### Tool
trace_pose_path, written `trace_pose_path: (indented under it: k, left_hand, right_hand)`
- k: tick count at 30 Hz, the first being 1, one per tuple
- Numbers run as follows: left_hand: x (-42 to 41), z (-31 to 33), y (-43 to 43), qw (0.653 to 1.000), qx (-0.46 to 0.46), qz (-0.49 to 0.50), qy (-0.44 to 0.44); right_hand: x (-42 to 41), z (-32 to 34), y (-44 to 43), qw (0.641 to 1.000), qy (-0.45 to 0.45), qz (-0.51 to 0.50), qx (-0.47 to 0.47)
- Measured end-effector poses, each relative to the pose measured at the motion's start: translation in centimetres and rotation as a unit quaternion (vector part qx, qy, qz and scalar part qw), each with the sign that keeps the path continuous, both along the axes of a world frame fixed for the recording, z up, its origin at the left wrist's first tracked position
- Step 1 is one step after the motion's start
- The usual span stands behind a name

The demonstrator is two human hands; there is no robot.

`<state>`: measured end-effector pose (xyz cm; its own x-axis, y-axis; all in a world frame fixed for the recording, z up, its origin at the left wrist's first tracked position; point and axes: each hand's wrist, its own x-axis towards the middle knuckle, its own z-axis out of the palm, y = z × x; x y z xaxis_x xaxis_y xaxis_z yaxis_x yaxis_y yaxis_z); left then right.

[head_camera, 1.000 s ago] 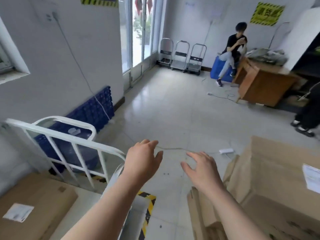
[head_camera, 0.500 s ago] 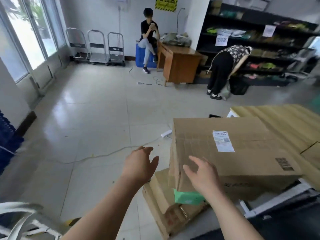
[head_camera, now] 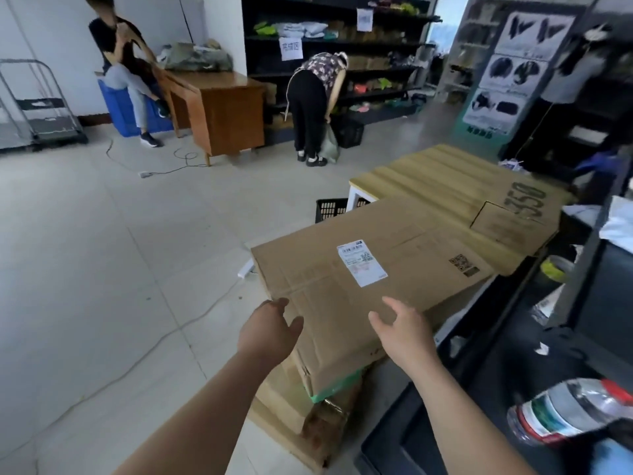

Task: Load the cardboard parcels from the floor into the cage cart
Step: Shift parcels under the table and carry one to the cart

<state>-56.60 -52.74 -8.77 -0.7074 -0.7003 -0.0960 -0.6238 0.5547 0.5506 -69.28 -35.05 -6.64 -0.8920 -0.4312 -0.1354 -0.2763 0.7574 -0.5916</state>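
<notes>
parcel [head_camera: 359,286]: topmost on floor, centre frame, long axis lower-centre to upper-right | left hand [head_camera: 270,332]: released, at near-left corner | right hand [head_camera: 404,334]: released, over near edge, possibly touching

Pale glossy tiles cover the floor [head_camera: 102,252], and a thin cable [head_camera: 164,341] trails across it. A white wall [head_camera: 51,25] stands at the far left with a folded trolley [head_camera: 44,108] against it. Beside that, a seated person [head_camera: 126,63] perches on a blue bin [head_camera: 114,114] next to a wooden desk [head_camera: 229,111]. Black shelves [head_camera: 376,53] full of goods line the back and carry a paper sign [head_camera: 291,48]. A bent person [head_camera: 315,97] stoops at their foot. A poster [head_camera: 513,70] stands to the right. The light is soft and even.
</notes>
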Motion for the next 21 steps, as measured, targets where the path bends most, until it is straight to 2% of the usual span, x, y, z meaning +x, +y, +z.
trace_pose_path:
  k: [5, 12, 21]
  left_hand:
    - [-2.9, -0.6, -2.3, 0.999, 0.002, -0.034, -0.015]
    - [-6.3, -2.1, -5.6, 0.997, -0.019, -0.061, -0.03]
    - [-11.4, -3.8, -13.8, 0.99, -0.055, -0.111, -0.074]
  right_hand:
    - [-0.1, -2.1, -0.2, 0.995, -0.053, -0.079, -0.036]
    - [-1.2, -4.8, -1.8, 0.992, -0.055, -0.112, -0.034]
    - [-1.9, -6.5, -6.1, 0.976, -0.069, -0.203, -0.038]
